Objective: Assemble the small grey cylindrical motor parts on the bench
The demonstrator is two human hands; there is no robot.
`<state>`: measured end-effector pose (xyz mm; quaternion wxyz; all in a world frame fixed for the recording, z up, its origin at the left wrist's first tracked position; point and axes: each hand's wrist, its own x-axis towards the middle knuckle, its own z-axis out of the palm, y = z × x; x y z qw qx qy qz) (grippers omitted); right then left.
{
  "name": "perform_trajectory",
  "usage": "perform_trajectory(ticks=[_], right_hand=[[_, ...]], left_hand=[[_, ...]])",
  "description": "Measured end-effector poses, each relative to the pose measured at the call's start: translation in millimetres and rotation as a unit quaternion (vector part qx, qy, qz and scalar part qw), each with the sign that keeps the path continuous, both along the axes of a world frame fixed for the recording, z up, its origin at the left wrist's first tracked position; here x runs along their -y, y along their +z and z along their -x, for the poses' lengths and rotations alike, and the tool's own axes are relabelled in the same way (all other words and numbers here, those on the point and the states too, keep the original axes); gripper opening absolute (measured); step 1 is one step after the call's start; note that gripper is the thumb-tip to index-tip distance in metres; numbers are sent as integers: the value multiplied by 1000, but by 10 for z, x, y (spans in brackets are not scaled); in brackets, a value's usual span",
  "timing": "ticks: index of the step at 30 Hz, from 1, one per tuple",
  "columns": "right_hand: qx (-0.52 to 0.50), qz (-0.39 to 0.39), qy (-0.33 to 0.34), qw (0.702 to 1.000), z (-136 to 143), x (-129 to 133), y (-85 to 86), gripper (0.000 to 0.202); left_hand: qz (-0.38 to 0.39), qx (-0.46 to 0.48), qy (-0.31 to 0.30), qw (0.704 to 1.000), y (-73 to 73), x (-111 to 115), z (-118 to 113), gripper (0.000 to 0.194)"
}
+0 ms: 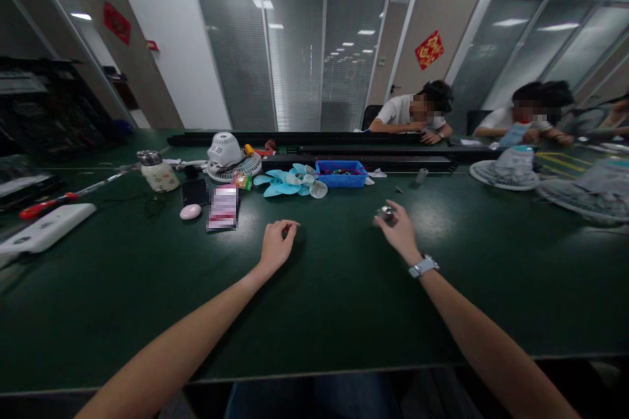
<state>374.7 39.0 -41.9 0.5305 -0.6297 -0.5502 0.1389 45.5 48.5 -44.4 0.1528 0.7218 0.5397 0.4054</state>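
Above the green table, my right hand holds a small shiny round metal part between thumb and fingers. A grey watch is on that wrist. My left hand is to its left, thumb and index finger curled together in a pinch; whether something tiny is between the fingertips I cannot make out. Beyond the hands lie light-blue fan blades and a blue bin with small parts and wires in it. A small grey cylinder stands past my right hand, near a tiny dark piece.
A white fan housing, a bottle, a phone and a pink oval object are on the left, with a power strip. More fan parts lie right. Two people sit opposite behind black rails.
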Motion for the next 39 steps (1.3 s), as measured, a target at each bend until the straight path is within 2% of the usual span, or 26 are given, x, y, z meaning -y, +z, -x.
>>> perform_trajectory(ticks=[3, 4, 7, 10, 14, 20, 24, 27, 31, 35, 39], right_hand=[[-46, 26, 205, 977, 716, 253, 77, 64], [-48, 40, 253, 965, 906, 338, 102, 64], [-48, 59, 333, 940, 1229, 528, 154, 65], [-41, 53, 368, 927, 1257, 594, 146, 64], [-31, 45, 384, 922, 1207, 583, 101, 62], [9, 33, 362, 932, 1233, 611, 147, 53], [11, 38, 336, 941, 1219, 635, 194, 50], [18, 35, 307, 951, 1200, 633, 187, 52], [25, 17, 293, 956, 1176, 619, 164, 54], [38, 30, 298, 953, 1157, 619, 182, 53], [62, 48, 306, 949, 1164, 643, 210, 50]], left_hand=[[-21, 12, -29, 999, 67, 89, -47, 23], [-30, 19, -43, 998, 95, 131, -69, 23], [-49, 34, -100, 993, 178, 269, -139, 23], [-68, 27, -149, 986, 229, 378, -195, 20], [-76, 26, -174, 981, 247, 432, -241, 16], [-77, 36, -163, 983, 286, 414, -264, 14], [-85, 40, -134, 986, 309, 307, -186, 17], [-54, 21, -125, 990, 261, 169, -77, 19], [2, -39, -172, 984, 126, 19, 37, 17], [29, -91, -198, 975, 37, -22, 55, 16], [30, -108, -202, 973, 39, -4, 26, 20]])
